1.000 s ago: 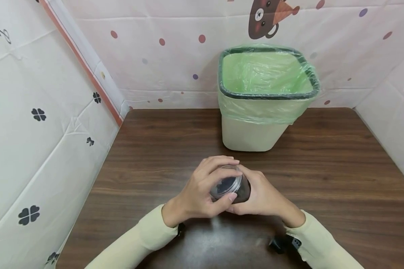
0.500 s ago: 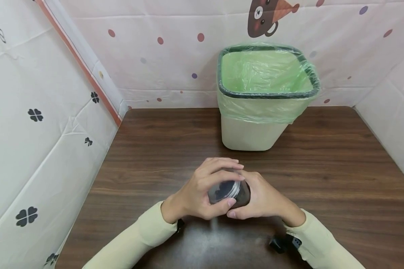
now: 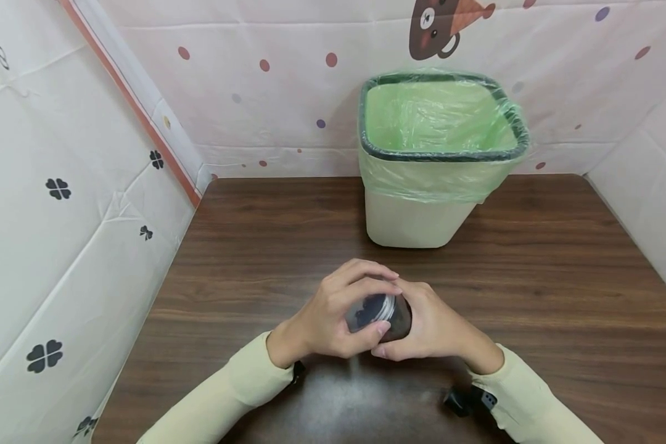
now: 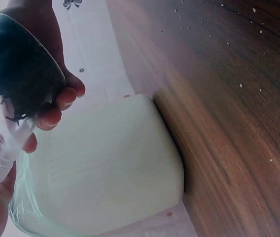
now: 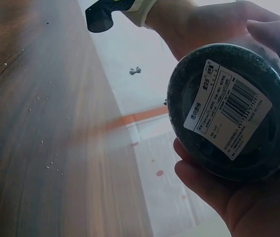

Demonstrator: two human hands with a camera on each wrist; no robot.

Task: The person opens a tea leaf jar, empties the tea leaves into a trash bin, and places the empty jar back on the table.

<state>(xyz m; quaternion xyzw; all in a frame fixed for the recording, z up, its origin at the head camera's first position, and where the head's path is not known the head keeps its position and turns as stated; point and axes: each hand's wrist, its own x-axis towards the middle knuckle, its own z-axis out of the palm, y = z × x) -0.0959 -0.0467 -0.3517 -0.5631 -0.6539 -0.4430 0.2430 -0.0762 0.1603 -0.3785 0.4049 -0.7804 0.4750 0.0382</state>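
Between both hands a clear plastic jar (image 3: 401, 320) is held tilted above the table. My left hand (image 3: 335, 311) grips its clear, ridged lid end with fingers over the top and thumb below. Around the jar's body curls my right hand (image 3: 433, 324). In the left wrist view, dark shredded contents (image 4: 24, 74) fill the body and a few strands reach toward the clear end. A white barcode label (image 5: 228, 109) is stuck on the jar's round base in the right wrist view.
Behind the hands stands a cream trash bin (image 3: 416, 222) with a green plastic liner (image 3: 438, 120), on the dark wooden table (image 3: 255, 246). Small pale crumbs (image 5: 42, 142) are scattered over the tabletop. Patterned white sheets (image 3: 89, 259) hang at the back and sides.
Since a second ago, both hands and the jar have shifted and tilted slightly. Over the last half second they barely move, and the grips stay the same.
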